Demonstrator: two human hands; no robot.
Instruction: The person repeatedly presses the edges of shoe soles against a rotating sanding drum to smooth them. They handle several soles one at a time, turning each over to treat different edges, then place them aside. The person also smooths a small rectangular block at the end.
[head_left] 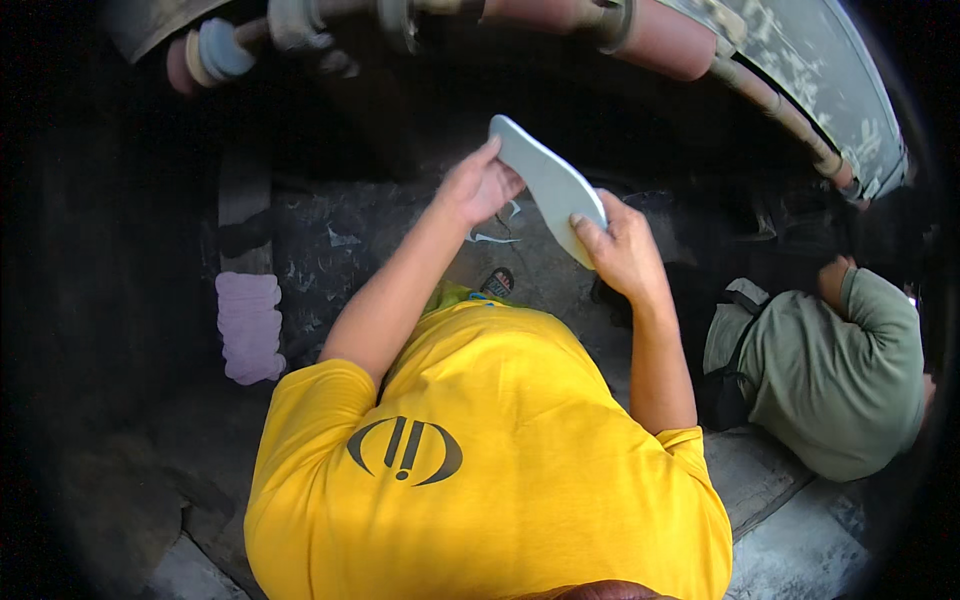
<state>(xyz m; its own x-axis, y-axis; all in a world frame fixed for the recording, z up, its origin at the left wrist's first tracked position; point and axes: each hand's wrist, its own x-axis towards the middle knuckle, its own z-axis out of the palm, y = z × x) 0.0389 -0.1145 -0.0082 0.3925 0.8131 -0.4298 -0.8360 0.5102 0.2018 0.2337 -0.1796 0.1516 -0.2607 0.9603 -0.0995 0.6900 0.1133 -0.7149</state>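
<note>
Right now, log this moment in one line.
sole: pale, tilted, held aloft | left hand: touching far end | right hand: gripping near end | lilac stack: left side | co-worker: right side

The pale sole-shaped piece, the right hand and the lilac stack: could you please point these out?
Pale sole-shaped piece (551, 186): head view, middle of its flat face.
Right hand (627, 248): head view, middle of the hand.
Lilac stack (250, 328): head view, middle of its visible side.

Head-worn fisheye view, facing downward
</note>
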